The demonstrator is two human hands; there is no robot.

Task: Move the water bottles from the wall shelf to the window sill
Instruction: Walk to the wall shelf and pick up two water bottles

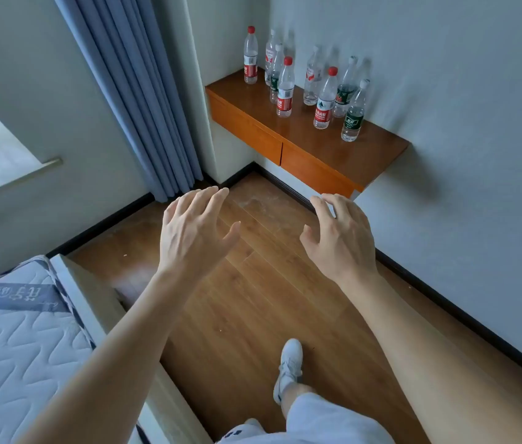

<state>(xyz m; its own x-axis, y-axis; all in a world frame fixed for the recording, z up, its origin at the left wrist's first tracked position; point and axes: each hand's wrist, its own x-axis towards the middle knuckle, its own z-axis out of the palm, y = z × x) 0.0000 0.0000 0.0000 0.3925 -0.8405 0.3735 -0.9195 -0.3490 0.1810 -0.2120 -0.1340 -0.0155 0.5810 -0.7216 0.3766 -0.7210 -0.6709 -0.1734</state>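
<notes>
Several clear water bottles stand upright on the orange wooden wall shelf (333,149) in the far corner. Some have red caps and red labels, like the bottle at the left end (250,56) and the one near the front (285,88); others carry green labels, like the bottle nearest the shelf's right part (354,113). My left hand (194,232) and my right hand (341,238) are stretched out over the floor, below and short of the shelf, fingers spread and holding nothing. The window sill (13,182) lies at the left.
A blue curtain (134,97) hangs between the window and the shelf corner. A mattress on a white bed frame (19,344) fills the lower left. Wooden floor (253,299) stretches ahead, with my foot in a white shoe (290,366) on it.
</notes>
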